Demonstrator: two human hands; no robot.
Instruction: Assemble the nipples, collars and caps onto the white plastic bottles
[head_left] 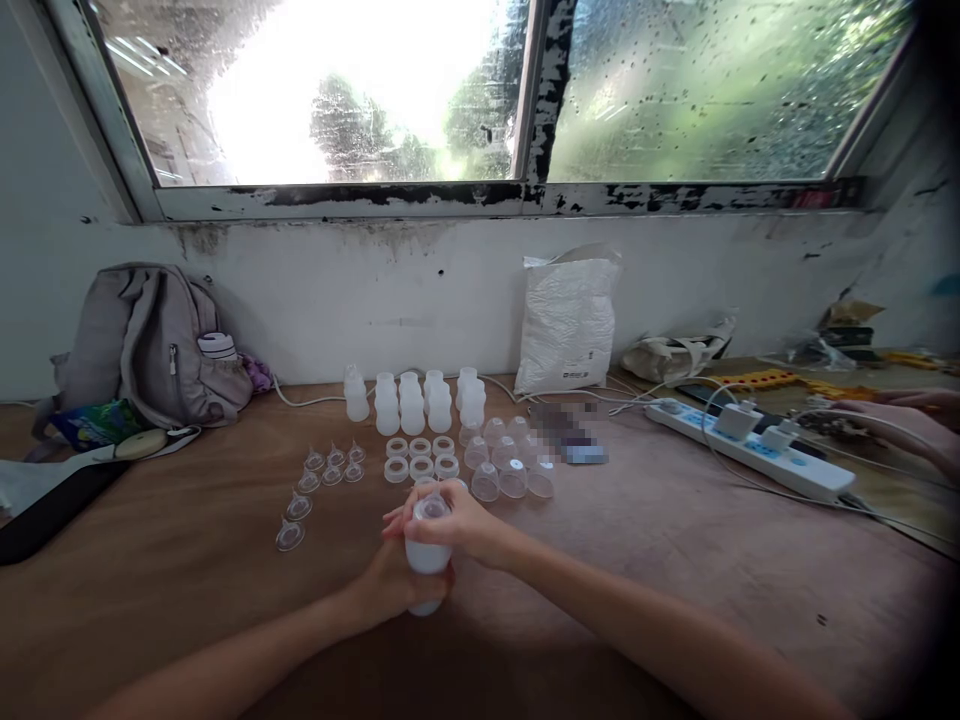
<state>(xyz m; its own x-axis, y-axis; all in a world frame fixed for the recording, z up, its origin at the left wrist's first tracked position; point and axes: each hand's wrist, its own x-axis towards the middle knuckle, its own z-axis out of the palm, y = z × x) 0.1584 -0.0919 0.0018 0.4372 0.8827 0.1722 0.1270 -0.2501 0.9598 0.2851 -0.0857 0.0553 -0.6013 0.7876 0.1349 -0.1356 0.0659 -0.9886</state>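
Near the table's front, a frosted white baby bottle [427, 557] with a clear nipple on top is between my hands. My left hand [394, 580] is wrapped round its lower body. My right hand [469, 525] is closed about the bottle's top, by the nipple; the fingers partly hide the rim. Just beyond stand rows of white collar rings [421, 467] and, to their right, clear dome caps [513, 479]. Several clear silicone nipples [298, 505] lie to the left. Behind the rings, frosted bottles [412, 402] stand upright in a group, with one capped bottle [356, 393] at their left.
A grey backpack [142, 345] sits at the left by the wall. A white plastic package [568, 325] leans under the window. At the right lies a white power strip [757, 450] with plugs and cables. Another person's hand [892, 420] shows at the far right edge.
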